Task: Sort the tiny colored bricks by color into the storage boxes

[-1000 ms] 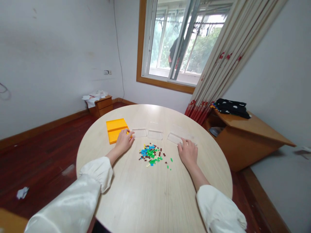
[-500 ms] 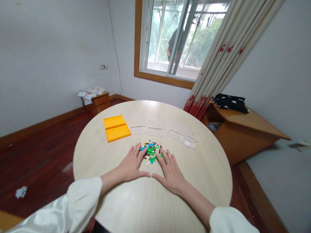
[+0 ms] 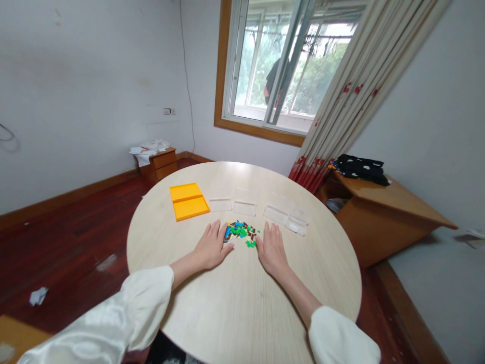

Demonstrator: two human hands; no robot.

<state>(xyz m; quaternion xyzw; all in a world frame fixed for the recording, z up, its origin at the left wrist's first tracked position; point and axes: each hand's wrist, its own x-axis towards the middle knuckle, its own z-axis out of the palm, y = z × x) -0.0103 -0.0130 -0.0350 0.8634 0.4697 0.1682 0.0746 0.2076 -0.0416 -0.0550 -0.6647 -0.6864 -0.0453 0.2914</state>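
Plainly, reading the clock from the mixed pile of small bricks [image 3: 238,231] on the round table [image 3: 235,308], the yellow case [image 3: 191,208] lies at ten, spread flat with both halves showing. The left hand [image 3: 212,246] comes next, at eight, palm down with fingers extended and gripping nothing, its inner edge against the blue pieces. One clear tray [image 3: 220,205] sits at eleven. The pile is fairly compact, with a green cluster [image 3: 250,243] at its five o'clock edge, so drawing the bricks together looks mostly done; separating the blue, green, brown and cream pieces seems not yet begun. A second clear tray [image 3: 244,208] stands at twelve. At four, the right hand [image 3: 272,248] lies likewise flat, fingers straightened and holding nothing, its thumb just beside the green pieces. Two more clear containers, one long [image 3: 275,215] and one shorter [image 3: 296,226], adjoin at two to three.
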